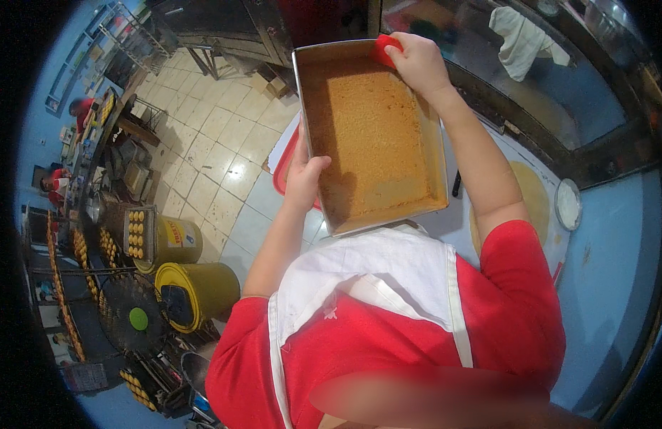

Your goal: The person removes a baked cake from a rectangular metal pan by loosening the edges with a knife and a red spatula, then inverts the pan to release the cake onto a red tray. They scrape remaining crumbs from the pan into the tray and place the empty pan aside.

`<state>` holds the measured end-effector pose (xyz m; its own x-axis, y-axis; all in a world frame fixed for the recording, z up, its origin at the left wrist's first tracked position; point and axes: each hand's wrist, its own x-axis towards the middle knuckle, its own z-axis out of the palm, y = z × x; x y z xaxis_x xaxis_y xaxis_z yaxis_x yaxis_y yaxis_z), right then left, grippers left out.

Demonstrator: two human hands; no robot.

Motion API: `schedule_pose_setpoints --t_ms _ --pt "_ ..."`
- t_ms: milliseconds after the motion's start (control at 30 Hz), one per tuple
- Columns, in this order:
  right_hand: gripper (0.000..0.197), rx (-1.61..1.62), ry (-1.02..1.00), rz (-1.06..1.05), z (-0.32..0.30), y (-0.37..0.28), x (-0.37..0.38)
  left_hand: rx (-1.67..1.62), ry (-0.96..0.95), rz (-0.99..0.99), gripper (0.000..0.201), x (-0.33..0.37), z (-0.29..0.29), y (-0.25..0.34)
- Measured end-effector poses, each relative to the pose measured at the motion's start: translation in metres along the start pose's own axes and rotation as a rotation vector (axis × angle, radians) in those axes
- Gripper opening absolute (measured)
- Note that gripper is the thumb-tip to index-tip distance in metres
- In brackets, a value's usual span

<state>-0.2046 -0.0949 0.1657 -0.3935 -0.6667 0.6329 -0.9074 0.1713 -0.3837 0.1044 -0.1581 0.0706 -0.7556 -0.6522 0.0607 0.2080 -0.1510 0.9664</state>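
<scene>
A deep rectangular metal baking pan (374,136) is tilted in front of my chest, its inside facing me. A golden-brown, slightly grainy layer covers its bottom, with a shadow across the left part. My left hand (304,175) is closed on the pan's left wall, thumb over the rim and fingers hidden outside. At the far right corner, my right hand (419,63) is closed on a small red piece (388,51) against the rim. Its thumb lies on the red piece; I cannot make out the piece's kind or whether those fingers also grip the pan.
Beneath the pan is a white table (456,218) with a red tray (281,171), a flat tan round (534,200), a black handle (456,184) and a bowl of white stuff (568,204). Yellow buckets (209,293) and buns on a tray (136,234) stand left. Two people are far left.
</scene>
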Motion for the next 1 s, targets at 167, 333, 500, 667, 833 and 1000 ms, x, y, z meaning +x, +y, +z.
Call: schedule_pose_setpoints --t_ms 167,333,500,667,833,1000 --pt "0.023 0.055 0.036 -0.084 0.009 -0.029 0.005 0.008 -0.114 -0.054 0.098 0.007 0.009 0.001" --pt "0.019 -0.058 0.151 -0.291 0.001 -0.06 0.01 0.108 -0.189 0.064 0.101 0.019 0.018 0.01" --pt "0.023 -0.046 0.094 -0.384 -0.028 -0.049 0.018 -0.095 -0.219 0.107 0.105 0.021 -0.005 0.023" --pt "0.028 -0.035 0.137 -0.321 -0.055 -0.05 0.027 -0.522 -0.3 0.153 0.118 0.017 -0.038 0.014" --pt "0.018 0.012 0.293 -0.239 -0.086 -0.044 0.032 -0.591 -0.113 0.117 0.118 -0.016 -0.053 -0.022" --pt "0.018 -0.2 0.311 -0.217 -0.048 -0.044 0.013 -0.296 0.148 0.129 0.084 -0.024 -0.036 -0.07"
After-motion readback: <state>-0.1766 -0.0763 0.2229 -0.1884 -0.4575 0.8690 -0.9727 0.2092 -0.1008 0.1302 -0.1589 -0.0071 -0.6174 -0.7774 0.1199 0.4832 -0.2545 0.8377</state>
